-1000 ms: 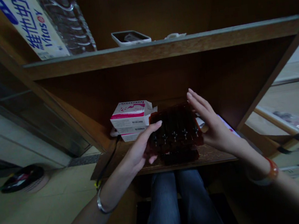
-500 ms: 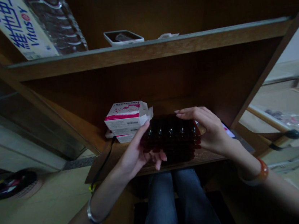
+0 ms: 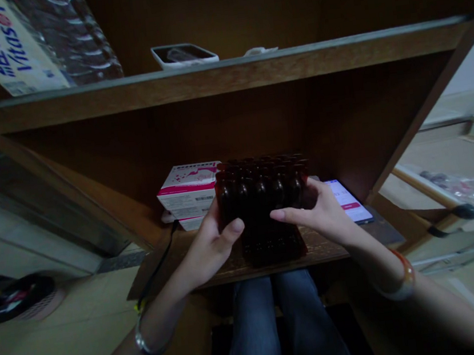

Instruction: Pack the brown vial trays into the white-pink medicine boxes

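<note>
Between my hands is a stack of dark brown, glossy plastic strips with rounded bumps (image 3: 262,189), which look like ampoule strips. My left hand (image 3: 210,244) grips its left side, the thumb in front and the other fingers hidden behind. On the opposite side my right hand (image 3: 321,210) holds it, its thumb across the near face. Below the stack, a further dark brown piece (image 3: 274,248) shows over the board; whether it joins the stack I cannot tell. Just left of the stack stand white-and-pink cartons (image 3: 189,192), one on another.
A lit phone (image 3: 347,201) lies right of my right hand. Overhead runs a shelf edge (image 3: 225,79) bearing a white-rimmed phone-like object (image 3: 184,55) and a Vitasoy pack (image 3: 9,50). A dark cable (image 3: 161,264) crosses the wooden board (image 3: 330,251) at left.
The strip stack has tilted up and back, showing its bumpy top rows. Both thumbs have come to its near face. My right hand has lowered, uncovering the lit phone.
</note>
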`<state>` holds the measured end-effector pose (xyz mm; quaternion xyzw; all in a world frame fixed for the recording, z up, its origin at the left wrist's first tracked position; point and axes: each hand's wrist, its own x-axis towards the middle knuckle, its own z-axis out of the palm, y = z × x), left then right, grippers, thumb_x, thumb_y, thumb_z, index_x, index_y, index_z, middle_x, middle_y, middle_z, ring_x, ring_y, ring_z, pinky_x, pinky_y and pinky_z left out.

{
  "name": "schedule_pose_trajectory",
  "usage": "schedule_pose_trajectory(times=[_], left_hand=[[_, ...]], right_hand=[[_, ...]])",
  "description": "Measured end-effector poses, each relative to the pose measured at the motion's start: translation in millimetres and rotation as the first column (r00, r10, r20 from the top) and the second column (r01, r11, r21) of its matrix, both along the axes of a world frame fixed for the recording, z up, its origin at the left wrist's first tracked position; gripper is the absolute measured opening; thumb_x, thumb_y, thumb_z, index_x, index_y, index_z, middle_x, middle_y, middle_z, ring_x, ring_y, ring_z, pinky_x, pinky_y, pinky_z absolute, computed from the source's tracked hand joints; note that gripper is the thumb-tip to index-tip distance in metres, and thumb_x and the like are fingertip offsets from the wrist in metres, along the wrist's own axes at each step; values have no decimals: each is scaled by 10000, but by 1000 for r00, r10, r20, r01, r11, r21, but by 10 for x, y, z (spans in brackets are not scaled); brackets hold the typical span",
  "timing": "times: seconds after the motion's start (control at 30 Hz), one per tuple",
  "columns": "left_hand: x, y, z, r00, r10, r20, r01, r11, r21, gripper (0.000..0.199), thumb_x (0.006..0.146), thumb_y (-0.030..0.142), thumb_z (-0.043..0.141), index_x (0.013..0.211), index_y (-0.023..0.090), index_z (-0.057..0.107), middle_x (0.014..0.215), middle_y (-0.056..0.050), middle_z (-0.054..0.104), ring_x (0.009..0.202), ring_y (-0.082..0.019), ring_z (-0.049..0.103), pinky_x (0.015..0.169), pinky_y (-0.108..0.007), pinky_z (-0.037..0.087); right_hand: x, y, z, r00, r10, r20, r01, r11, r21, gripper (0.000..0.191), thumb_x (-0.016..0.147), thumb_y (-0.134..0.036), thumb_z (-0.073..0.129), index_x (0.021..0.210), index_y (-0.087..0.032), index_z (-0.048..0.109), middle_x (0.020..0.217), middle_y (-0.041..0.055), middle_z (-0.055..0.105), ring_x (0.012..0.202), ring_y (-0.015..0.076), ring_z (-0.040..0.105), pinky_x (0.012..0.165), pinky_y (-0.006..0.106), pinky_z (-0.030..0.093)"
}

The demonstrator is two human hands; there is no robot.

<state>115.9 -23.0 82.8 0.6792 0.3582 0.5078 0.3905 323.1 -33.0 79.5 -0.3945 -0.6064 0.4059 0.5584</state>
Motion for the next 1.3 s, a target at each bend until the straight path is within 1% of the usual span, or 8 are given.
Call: schedule_pose_trajectory(times=[0.17, 0.33, 0.43, 0.5, 0.6, 0.8, 0.97, 1.3], left_hand=[[121, 42, -114, 991, 41, 126, -13, 976, -217, 556, 787, 530, 734, 1226, 202, 637, 1284, -74, 675, 1269, -277, 572, 1120, -404, 421], [146, 31, -88, 914, 185, 362, -26, 915, -402, 469, 771, 462, 770, 1131, 175, 681, 1256, -65, 694, 1297, -274, 556, 1123, -408, 433], [131, 34, -54, 893, 206, 401, -23, 910, -415, 456, 764, 443, 778, 1127, 186, 678, 1240, -58, 701, 1260, -272, 587, 1049, -393, 510], [125, 36, -38, 890, 200, 409, -9, 906, -423, 435, 772, 454, 765, 1109, 193, 678, 1210, -59, 713, 1198, -281, 629, 952, -396, 576], [134, 24, -18, 880, 204, 428, 0, 903, -430, 425, 777, 444, 759, 1110, 192, 675, 1193, -62, 719, 1157, -281, 650, 881, -389, 609], [140, -11, 2, 866, 207, 456, 23, 893, -449, 383, 767, 435, 773, 1037, 176, 689, 1102, -68, 741, 1029, -266, 698, 816, -378, 629], [111, -28, 15, 874, 173, 454, 45, 903, -428, 418, 783, 486, 746, 1054, 174, 683, 1104, -86, 735, 1013, -285, 701, 767, -395, 644], [97, -116, 93, 859, 142, 493, 68, 921, -384, 427, 816, 495, 711, 1125, 202, 679, 1178, -77, 721, 1108, -295, 670, 869, -409, 621]], right_hand=[[-33, 104, -15, 991, 134, -26, -136, 984, -115, 387, 772, -524, 748, 966, -195, 689, 994, 47, 745, 902, 213, 685, 783, 334, 567], [411, 351, -33, 930, 61, 363, -75, 997, 24, 382, 968, -501, 451, 903, -196, 672, 905, 57, 696, 819, 200, 643, 739, 343, 534], [861, 598, -215, 711, -292, 640, 155, 952, 262, 343, 952, -374, 453, 836, -185, 714, 1021, 121, 702, 1048, 288, 623, 924, 448, 493], [1108, 747, -415, 499, -305, 811, 144, 952, 269, 320, 915, -360, 506, 803, -203, 761, 1060, 146, 707, 1125, 343, 603, 951, 494, 484], [1276, 883, -722, 430, -266, 863, 141, 964, 227, 250, 881, -271, 545, 907, -240, 792, 1103, 144, 716, 1076, 335, 648, 919, 486, 518], [1173, 953, -895, 483, -331, 811, 144, 943, 299, 387, 888, -197, 491, 1229, -199, 672, 1410, 133, 582, 1276, 306, 574, 1048, 461, 492], [884, 777, -624, 541, -476, 693, 245, 878, 412, 587, 926, -218, 447, 1482, -47, 370, 1604, 260, 249, 1446, 397, 356, 1093, 588, 427], [116, 2, -223, 827, -360, 432, 128, 869, 479, 531, 1001, -252, 454, 1525, -221, 375, 1621, 88, 286, 1484, 254, 314, 1207, 499, 329]])
